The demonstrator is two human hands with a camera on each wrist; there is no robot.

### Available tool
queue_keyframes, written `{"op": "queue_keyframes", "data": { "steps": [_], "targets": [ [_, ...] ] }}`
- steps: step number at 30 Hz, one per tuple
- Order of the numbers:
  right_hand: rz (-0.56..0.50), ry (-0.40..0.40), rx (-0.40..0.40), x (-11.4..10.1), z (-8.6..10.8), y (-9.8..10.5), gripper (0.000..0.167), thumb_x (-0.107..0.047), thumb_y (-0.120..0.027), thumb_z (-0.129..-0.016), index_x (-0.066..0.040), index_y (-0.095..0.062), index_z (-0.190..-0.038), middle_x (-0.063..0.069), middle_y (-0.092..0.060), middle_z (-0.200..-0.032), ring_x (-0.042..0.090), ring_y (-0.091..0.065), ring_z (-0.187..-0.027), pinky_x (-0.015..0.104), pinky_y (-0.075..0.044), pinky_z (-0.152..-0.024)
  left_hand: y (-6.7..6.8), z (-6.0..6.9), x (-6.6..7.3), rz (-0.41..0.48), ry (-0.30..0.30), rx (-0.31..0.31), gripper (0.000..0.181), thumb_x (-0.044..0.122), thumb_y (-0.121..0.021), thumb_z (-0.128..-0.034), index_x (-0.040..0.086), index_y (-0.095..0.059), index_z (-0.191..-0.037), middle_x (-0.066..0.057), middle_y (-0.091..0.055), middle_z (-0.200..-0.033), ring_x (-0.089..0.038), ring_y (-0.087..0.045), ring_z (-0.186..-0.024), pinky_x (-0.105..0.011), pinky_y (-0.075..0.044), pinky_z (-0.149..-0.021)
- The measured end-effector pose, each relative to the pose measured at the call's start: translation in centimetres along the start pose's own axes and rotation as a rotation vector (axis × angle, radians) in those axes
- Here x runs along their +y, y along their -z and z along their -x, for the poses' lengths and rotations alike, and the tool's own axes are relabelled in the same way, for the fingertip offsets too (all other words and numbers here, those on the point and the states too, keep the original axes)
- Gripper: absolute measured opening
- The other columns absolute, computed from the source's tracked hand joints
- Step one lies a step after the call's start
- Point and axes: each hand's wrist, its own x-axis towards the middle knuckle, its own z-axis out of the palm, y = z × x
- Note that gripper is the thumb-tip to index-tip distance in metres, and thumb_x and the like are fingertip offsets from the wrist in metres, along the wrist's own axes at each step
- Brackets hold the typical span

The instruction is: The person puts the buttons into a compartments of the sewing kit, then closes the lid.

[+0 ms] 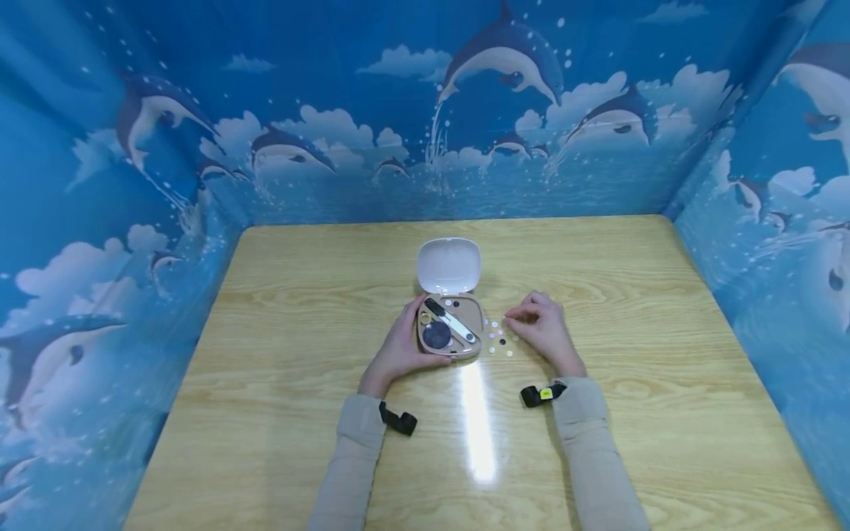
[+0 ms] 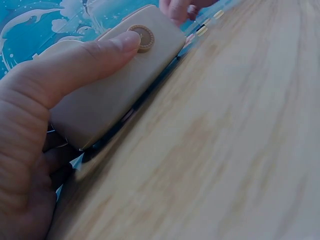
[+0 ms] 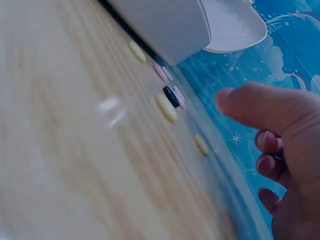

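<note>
My left hand [image 1: 405,344] [image 2: 65,75] grips the beige case [image 1: 479,313] [image 2: 100,95] from its left side, thumb on the round clasp [image 2: 142,38]. The case's white lid [image 1: 448,265] stands raised. Inside lie a black-and-white tool [image 1: 454,323], a dark round disc [image 1: 436,335], a gold-coloured ring [image 1: 425,318] and small buttons. My right hand [image 1: 544,332] [image 3: 280,125] is right of the case, thumb and forefinger together with a tiny pale button at their tips in the head view. Several loose buttons [image 1: 492,350] and a black one [image 1: 502,341] [image 3: 171,96] lie between case and hand.
The wood-patterned table [image 1: 265,413] extends around both hands, with a bright reflection in front of the case. A blue dolphin-print curtain [image 1: 372,110] stands behind the table and along both sides. Black wrist straps are on both sleeves.
</note>
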Motion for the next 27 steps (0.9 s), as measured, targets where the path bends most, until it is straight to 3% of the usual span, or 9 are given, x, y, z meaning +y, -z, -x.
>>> {"op": "queue_keyframes", "data": {
  "steps": [6,11,17,22,27],
  "targets": [
    [-0.035,-0.007,0.027,-1.6,-1.1,0.3,0.011,-0.008,-0.084,-0.076,-0.009,-0.078,-0.085,0.002,-0.058,-0.084,0.018,-0.049,-0.085,0.035,-0.037,-0.081,0.0,-0.1,0.0,0.002,-0.005,0.001,0.132,0.044,-0.097,-0.0538,0.024,-0.02,-0.159,-0.003,-0.029,-0.16,-0.027,-0.03,-0.145,-0.051,-0.026,-0.117],
    [-0.033,0.047,0.033,-2.6,-2.0,0.0,0.009,-0.009,-0.084,-0.077,-0.01,-0.079,-0.084,0.001,-0.056,-0.081,0.016,-0.048,-0.083,0.032,-0.04,-0.077,0.1,-0.2,-0.1,-0.006,0.001,0.0,0.133,0.046,-0.097,-0.0529,0.023,-0.02,-0.159,-0.003,-0.029,-0.16,-0.027,-0.03,-0.144,-0.051,-0.027,-0.116],
    [-0.04,0.098,0.01,-3.7,-3.0,-0.8,0.009,-0.008,-0.083,-0.077,-0.011,-0.079,-0.084,0.001,-0.057,-0.081,0.016,-0.049,-0.083,0.034,-0.038,-0.081,0.1,-0.1,-0.2,-0.003,-0.014,0.003,0.133,0.046,-0.097,-0.0522,0.021,-0.021,-0.159,-0.004,-0.03,-0.159,-0.028,-0.031,-0.144,-0.052,-0.027,-0.116],
    [-0.05,0.086,-0.027,-4.3,-3.5,-1.8,0.009,-0.008,-0.083,-0.077,-0.01,-0.079,-0.084,0.001,-0.056,-0.083,0.017,-0.048,-0.084,0.037,-0.037,-0.084,0.0,-0.1,-0.2,-0.005,-0.017,0.002,0.133,0.046,-0.097,-0.0525,0.022,-0.021,-0.159,-0.003,-0.03,-0.159,-0.027,-0.032,-0.143,-0.05,-0.028,-0.117],
    [-0.035,0.07,-0.07,-4.5,-3.8,-2.9,0.009,-0.012,-0.084,-0.078,-0.011,-0.078,-0.085,-0.001,-0.056,-0.084,0.017,-0.047,-0.089,0.045,-0.031,-0.096,-0.1,-0.1,-0.2,-0.006,-0.022,0.007,0.133,0.047,-0.097,-0.0527,0.022,-0.021,-0.159,-0.003,-0.031,-0.159,-0.027,-0.032,-0.143,-0.05,-0.028,-0.116]
  ]
}}
